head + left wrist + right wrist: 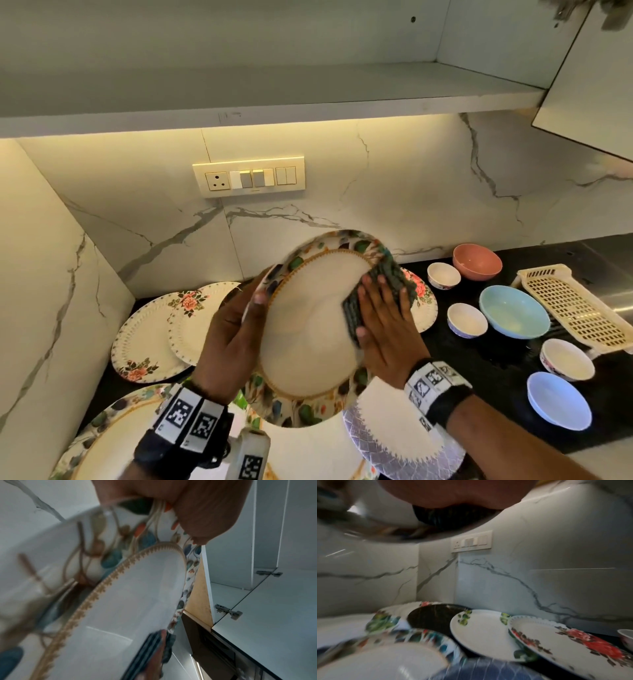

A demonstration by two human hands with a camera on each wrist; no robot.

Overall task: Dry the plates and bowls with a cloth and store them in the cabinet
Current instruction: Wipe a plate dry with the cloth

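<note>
A white plate [308,329] with a leafy coloured rim is held tilted above the counter. My left hand [236,329] grips its left rim, thumb on the front face. In the left wrist view my thumb [202,513] lies over the plate's patterned rim [120,540]. My right hand [383,318] presses a dark checked cloth [380,291] flat against the plate's right side with straight fingers. In the right wrist view the cloth [440,519] shows dark under my palm. Above stands the open cabinet shelf [274,85], with nothing on it.
Floral plates [150,335] lie on the dark counter at the left, and others [404,442] lie below my hands. Several bowls sit at the right, among them a pink bowl [476,262] and a pale blue bowl [513,311]. A cream plastic tray [575,308] lies beyond them. An open cabinet door [596,85] hangs at the upper right.
</note>
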